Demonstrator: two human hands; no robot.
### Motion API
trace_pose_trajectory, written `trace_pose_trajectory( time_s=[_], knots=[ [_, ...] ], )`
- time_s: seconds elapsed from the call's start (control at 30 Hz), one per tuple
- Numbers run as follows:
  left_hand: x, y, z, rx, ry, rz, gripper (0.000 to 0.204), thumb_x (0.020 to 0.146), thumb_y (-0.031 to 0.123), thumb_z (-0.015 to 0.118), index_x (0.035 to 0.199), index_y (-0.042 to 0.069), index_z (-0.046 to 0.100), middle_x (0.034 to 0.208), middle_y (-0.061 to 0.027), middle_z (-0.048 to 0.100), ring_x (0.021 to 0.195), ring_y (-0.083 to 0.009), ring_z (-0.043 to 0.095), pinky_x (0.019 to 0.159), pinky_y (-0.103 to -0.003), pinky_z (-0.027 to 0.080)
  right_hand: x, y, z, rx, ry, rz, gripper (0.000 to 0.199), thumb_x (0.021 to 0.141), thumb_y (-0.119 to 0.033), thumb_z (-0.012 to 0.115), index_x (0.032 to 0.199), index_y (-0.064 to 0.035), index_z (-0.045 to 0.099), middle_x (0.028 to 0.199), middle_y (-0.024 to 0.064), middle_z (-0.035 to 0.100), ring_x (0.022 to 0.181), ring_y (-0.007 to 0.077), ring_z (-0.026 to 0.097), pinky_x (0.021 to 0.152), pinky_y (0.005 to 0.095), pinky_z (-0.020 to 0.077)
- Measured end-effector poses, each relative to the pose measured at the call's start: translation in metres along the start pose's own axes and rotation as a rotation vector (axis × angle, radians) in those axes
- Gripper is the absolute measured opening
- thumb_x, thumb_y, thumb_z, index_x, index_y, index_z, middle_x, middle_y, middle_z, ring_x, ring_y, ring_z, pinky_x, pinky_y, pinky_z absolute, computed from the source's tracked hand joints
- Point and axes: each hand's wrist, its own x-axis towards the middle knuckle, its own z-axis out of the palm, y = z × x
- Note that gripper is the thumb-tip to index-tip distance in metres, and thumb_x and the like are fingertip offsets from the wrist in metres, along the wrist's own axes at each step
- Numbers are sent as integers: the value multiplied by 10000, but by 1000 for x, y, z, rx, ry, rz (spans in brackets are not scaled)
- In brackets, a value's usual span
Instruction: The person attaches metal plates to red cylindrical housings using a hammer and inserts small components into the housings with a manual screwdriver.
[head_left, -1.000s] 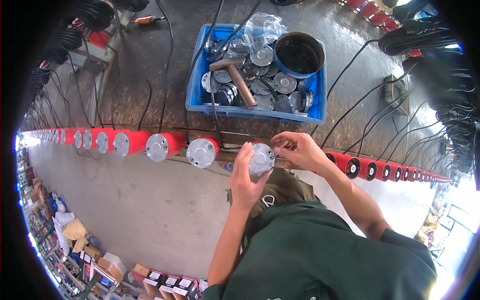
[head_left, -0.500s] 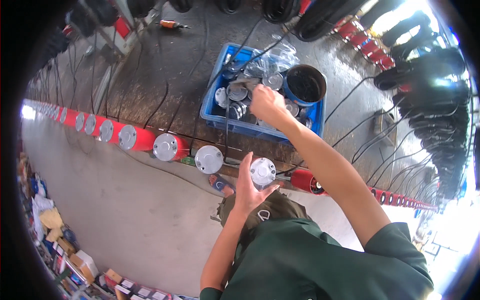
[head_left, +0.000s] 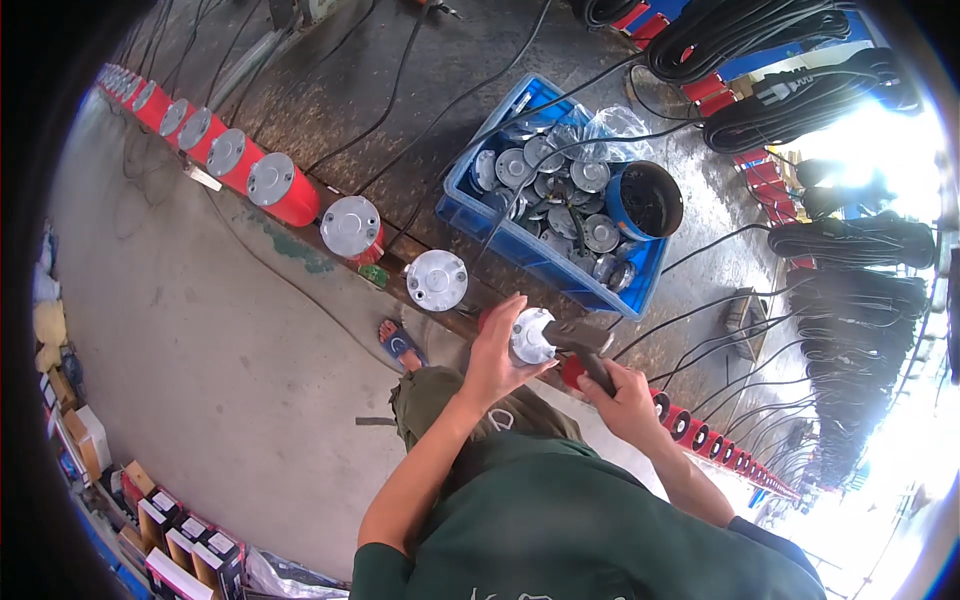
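My left hand [head_left: 488, 358] is closed around the end of a red cylinder at the bench's front edge, thumb and fingers on either side of its silver cap [head_left: 530, 337]. Most of that cylinder's body is hidden. My right hand [head_left: 628, 402] grips a hammer [head_left: 578, 336] by its handle; the head is right at the cap, and whether they touch I cannot tell. Beyond both hands, a blue crate [head_left: 540, 255] holds many loose silver caps [head_left: 600, 233], clear plastic bags [head_left: 615, 133] and a round blue tub [head_left: 645, 200] with dark contents.
Red cylinders with silver caps [head_left: 350, 226] line the bench edge to the left; more red cylinders [head_left: 682, 424] run off right. Black cables cross the dark bench [head_left: 400, 150]. Coiled cords with plugs [head_left: 775, 95] stand along the right. Boxes [head_left: 185, 540] sit on the floor at lower left.
My right hand has come out of the blue crate and down to the cap, now with the hammer in it. My left hand stays at the cylinder. The view has turned.
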Motion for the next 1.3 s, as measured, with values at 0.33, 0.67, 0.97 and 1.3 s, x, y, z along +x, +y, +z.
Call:
trace_pose_trajectory(
  time_s=[0.33,0.67,0.97,1.3],
  knots=[
    [-2,0,-2,13,7,4,1038,657,191,1037,1533,20,507,1507,-236,593,1366,-435,603,1134,-465,520,2,9,18,-87,-6,-128,248,1017,-218,748,1107,5,687,797,205,707,711,388,714,658,462,527],
    [-3,-6,-2,0,-10,8,1120,640,231,1051,1560,-13,462,1522,-254,573,1387,-443,574,1168,-467,481,-1,6,22,-81,27,-217,272,1022,-213,734,1153,20,683,789,219,706,720,409,718,662,479,531],
    [-2,-12,4,9,39,84,1131,668,350,1039,1568,-12,459,1482,-263,589,1349,-461,582,1145,-497,479,-5,0,18,-98,14,-129,246,1023,-206,726,1078,29,678,772,224,699,704,404,715,658,462,531],
    [-3,-10,7,9,84,64,1035,646,255,1049,1515,32,533,1433,-217,635,1305,-421,631,1100,-487,533,-1,-22,3,-101,-77,21,287,1038,-265,713,1036,18,664,770,242,696,694,417,699,662,480,531]
  ],
)
